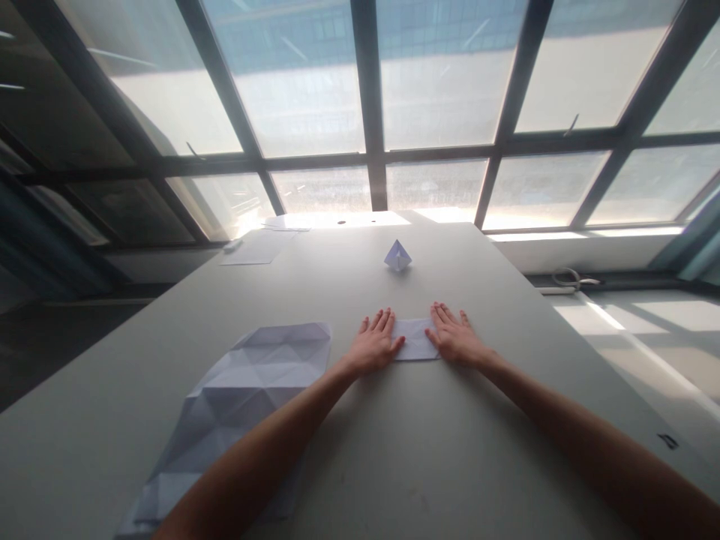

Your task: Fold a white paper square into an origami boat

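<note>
A small folded white paper (415,339) lies flat on the grey table (427,450) in front of me. My left hand (374,341) rests palm down on its left edge, fingers spread. On its right edge my right hand (454,337) presses flat in the same way. Neither hand grips anything. Farther back stands a small folded paper boat (397,256), upright and apart from both hands.
A large creased sheet of white paper (247,397) lies to the left, partly under my left forearm. More flat sheets (253,247) sit at the table's far left corner. Large windows (371,112) rise behind the table. A scissors-like tool (571,279) lies on the sill at right.
</note>
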Action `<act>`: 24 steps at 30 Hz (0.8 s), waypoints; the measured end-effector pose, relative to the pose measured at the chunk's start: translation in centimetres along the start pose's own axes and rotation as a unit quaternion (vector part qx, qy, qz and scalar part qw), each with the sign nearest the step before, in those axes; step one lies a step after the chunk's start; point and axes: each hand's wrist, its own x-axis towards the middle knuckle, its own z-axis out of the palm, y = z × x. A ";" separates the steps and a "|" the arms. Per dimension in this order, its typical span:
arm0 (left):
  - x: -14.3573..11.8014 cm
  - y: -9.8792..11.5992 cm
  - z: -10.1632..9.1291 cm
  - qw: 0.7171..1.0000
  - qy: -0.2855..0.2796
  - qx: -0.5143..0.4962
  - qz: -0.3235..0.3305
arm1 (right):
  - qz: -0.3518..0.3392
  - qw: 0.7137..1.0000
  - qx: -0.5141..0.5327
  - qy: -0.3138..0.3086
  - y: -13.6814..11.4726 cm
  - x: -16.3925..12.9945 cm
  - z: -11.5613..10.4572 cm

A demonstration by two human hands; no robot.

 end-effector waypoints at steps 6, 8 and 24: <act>0.2 -0.2 0.5 1.000 0.023 -0.014 -0.007 | 0.030 0.998 0.017 0.052 0.7 0.2 0.3; 0.3 -0.2 0.6 0.999 0.033 -0.016 -0.007 | 0.033 0.997 0.022 0.071 0.7 0.3 0.5; 0.0 0.2 -1.1 0.985 0.016 -0.025 0.170 | -0.171 0.984 0.040 0.037 -1.7 -0.5 -0.5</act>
